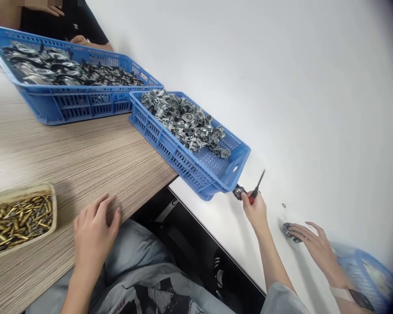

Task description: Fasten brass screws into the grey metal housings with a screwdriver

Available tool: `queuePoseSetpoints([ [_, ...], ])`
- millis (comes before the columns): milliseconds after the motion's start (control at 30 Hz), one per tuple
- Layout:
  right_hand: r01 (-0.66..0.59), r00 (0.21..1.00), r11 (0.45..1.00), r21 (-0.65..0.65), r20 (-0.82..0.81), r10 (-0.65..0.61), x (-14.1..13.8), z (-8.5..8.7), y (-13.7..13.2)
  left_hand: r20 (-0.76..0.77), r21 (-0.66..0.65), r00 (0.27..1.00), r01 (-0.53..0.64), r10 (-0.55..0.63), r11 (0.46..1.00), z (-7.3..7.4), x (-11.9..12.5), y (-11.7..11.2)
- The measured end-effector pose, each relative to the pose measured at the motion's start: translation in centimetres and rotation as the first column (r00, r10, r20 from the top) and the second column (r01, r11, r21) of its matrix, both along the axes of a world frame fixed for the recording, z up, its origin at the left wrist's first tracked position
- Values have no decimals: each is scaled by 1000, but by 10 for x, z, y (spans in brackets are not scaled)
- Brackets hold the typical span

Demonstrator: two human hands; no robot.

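The person's right hand [254, 212] is clenched around a slim red-handled screwdriver [252, 199], its dark shaft pointing up and away; a small dark metal part [238, 192] sits against the handle's end, just beside a corner of a blue perforated plastic crate [196, 174], though I cannot tell whether the hand grips it too; that crate holds a heap of silver cast-metal parts [183, 120] and straddles the edge of a pale wood-grain table [75, 161] and a white table [314, 122]; the left hand [96, 231] lies released on the wood-grain table, fingers loosely curved, nearest a shallow beige tray [54, 209] of brass-coloured pieces [19, 224]; a second blue crate [68, 104] of dark-and-silver metal parts [65, 69] stands further along, near a co-worker's hands [78, 40]; on the white table a different co-worker's hand [314, 246] rests on a dark part [290, 232], well apart from the screwdriver.
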State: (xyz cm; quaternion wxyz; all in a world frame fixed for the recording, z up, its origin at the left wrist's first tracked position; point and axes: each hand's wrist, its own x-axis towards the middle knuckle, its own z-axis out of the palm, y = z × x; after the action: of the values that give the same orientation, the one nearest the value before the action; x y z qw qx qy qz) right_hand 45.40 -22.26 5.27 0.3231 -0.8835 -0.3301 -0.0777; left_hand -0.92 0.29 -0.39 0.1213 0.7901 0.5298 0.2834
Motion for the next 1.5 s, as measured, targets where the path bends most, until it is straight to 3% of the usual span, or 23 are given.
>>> queuePoseSetpoints([
  [133,-134,990,979,-155,17,139,-2,31,1,5,0,1000,-2,2,1000,3,2,0],
  [267,-171,983,962,-213,31,182,-6,40,3,1,3,1000,5,-5,1000,5,2,-1],
  [1267,-181,980,946,-271,36,198,-13,34,12,18,0,1000,-2,2,1000,-1,-1,0],
  [1500,-233,971,940,-250,-9,238,-14,20,16,36,-5,999,-4,4,1000,-2,0,0],
])
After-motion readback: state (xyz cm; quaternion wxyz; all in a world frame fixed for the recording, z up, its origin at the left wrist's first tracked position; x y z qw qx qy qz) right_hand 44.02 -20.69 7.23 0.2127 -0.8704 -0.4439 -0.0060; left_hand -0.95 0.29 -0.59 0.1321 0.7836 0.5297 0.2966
